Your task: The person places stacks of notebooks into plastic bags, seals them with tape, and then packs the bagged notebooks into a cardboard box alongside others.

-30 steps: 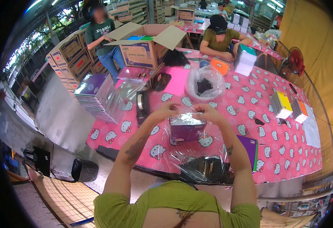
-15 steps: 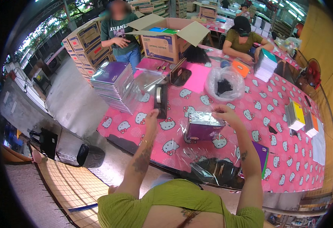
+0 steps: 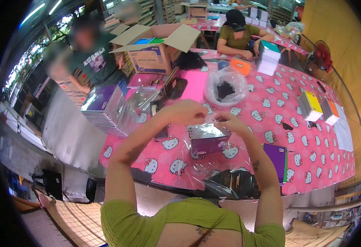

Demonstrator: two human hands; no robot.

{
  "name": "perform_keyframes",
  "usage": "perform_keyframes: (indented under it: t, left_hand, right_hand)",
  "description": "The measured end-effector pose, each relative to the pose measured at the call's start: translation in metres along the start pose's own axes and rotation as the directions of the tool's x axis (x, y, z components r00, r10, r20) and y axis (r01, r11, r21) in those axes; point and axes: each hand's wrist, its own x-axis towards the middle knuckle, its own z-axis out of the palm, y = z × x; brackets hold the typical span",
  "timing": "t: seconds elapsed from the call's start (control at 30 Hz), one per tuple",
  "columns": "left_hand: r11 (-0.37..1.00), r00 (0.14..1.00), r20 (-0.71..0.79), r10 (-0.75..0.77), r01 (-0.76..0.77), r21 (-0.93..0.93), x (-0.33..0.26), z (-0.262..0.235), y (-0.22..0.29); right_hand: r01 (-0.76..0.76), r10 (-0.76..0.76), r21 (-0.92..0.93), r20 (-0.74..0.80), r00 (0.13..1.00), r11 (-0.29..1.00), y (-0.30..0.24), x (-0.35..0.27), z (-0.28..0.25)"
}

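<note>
A bundle of purple spiral notebooks [image 3: 209, 143] stands on the pink table in front of me, with shiny clear plastic film [image 3: 207, 131] folded over its top. More film spreads loosely toward the table's near edge. Just above the bundle's far side my left hand [image 3: 188, 112] is closed in a pinch; whatever it holds is too small to make out. My right hand [image 3: 229, 122] pinches at the film along the bundle's top, its fingertips close to the left hand's. A black tape dispenser [image 3: 159, 119] sits partly hidden behind my left forearm.
Film-covered purple notebooks [image 3: 102, 109] are stacked at the left edge. A carton [image 3: 151, 59], a clear plastic bag [image 3: 226, 86] and a phone-like dark object [image 3: 175, 87] lie beyond. Purple notebooks [image 3: 275, 162] rest right. Co-workers are across the table and at left.
My left hand has moved from beside the tape dispenser over to the bundle, meeting my right hand. The view has turned, and another person appears at the left.
</note>
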Motion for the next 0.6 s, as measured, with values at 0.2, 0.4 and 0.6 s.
perform_keyframes:
  t: [0.2, 0.4, 0.6]
  left_hand:
    - [0.909, 0.819, 0.573, 0.039, 0.208, -0.360, 0.059, 0.065, -0.117]
    - [0.054, 0.803, 0.528, -0.276, 0.561, -0.826, -0.005, 0.172, -0.137]
    - [0.964, 0.955, -0.277, -0.108, 0.168, 0.205, 0.019, 0.093, 0.006]
  right_hand:
    - [0.082, -0.079, -0.020, 0.090, 0.993, 0.996, 0.006, 0.007, -0.005]
    - [0.002, -0.012, -0.154, -0.061, 0.998, 0.988, -0.017, -0.005, 0.013]
    - [0.376, -0.058, 0.373, -0.640, 0.766, 0.848, 0.052, -0.026, 0.029]
